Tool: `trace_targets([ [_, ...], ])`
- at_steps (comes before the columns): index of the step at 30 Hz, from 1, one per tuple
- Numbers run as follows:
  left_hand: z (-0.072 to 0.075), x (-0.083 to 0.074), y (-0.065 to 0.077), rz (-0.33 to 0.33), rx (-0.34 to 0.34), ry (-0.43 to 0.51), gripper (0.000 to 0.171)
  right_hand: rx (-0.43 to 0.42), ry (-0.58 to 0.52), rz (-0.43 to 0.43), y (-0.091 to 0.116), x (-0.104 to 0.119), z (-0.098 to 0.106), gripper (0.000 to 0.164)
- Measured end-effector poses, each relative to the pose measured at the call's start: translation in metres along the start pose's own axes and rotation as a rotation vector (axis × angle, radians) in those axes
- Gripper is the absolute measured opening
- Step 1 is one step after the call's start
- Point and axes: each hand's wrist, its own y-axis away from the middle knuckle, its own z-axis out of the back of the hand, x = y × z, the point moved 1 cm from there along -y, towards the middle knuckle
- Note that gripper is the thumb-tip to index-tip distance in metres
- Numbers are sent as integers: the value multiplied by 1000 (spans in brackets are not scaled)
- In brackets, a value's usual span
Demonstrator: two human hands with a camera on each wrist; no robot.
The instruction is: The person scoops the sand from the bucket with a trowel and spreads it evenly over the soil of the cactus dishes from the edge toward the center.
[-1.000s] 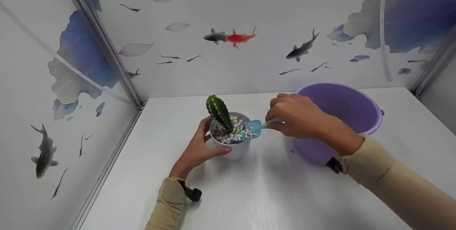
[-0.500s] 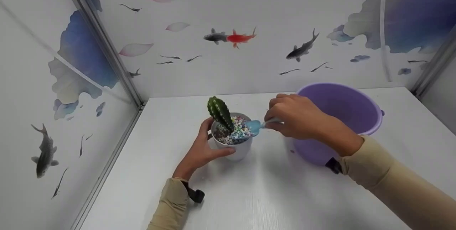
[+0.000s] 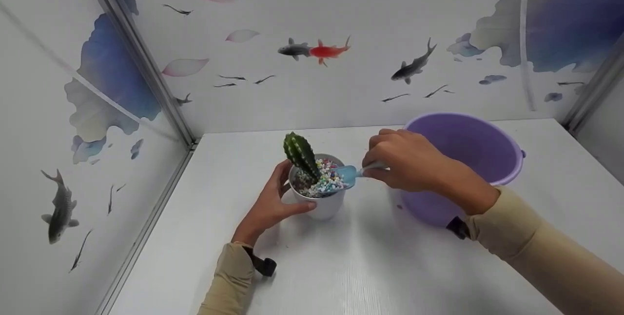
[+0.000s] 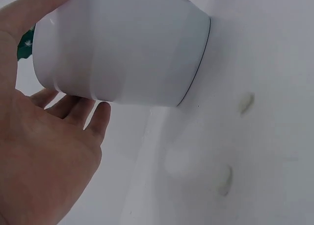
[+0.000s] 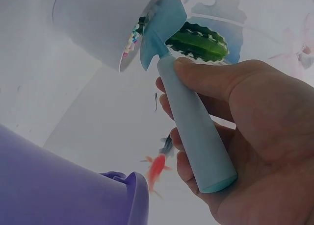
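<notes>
A white plant pot (image 3: 325,207) stands on the table, filled with small multicoloured pebbles (image 3: 324,181). From it a ribbed green cactus (image 3: 300,154) leans to the left. My left hand (image 3: 270,205) holds the pot from the left side, thumb across the front; in the left wrist view its fingers (image 4: 100,118) reach under the pot's far side. My right hand (image 3: 404,159) grips the pale handle of a light blue hand shovel (image 5: 194,122). The shovel's blade lies over the pot's right rim, its tip among the pebbles. The right wrist view shows the blade's underside.
A purple bucket (image 3: 431,207) stands to the right, partly behind my right forearm. The white table (image 3: 351,271) meets a back wall (image 3: 341,105) painted with fish and petals; another panel rises at the left.
The pot and cactus have shifted slightly to the right. My left hand went a little right, then back. Pebbles around the shovel's tip lie differently; my right hand has barely moved.
</notes>
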Motion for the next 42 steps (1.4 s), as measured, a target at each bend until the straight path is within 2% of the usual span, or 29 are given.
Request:
trace_targets([
  [7, -12, -3, -1, 27, -46, -95, 121, 12, -4, 0, 0, 1, 1, 15],
  [16, -24, -5, -4, 18, -78, -80, 123, 10, -21, 22, 1, 3, 0, 12],
  [28, -10, -3, -2, -8, 22, 13, 113, 8, -33, 32, 2, 5, -2, 14],
  [42, -21, -4, -4, -45, -24, -62, 115, 34, -45, 42, 5, 9, 2, 17],
])
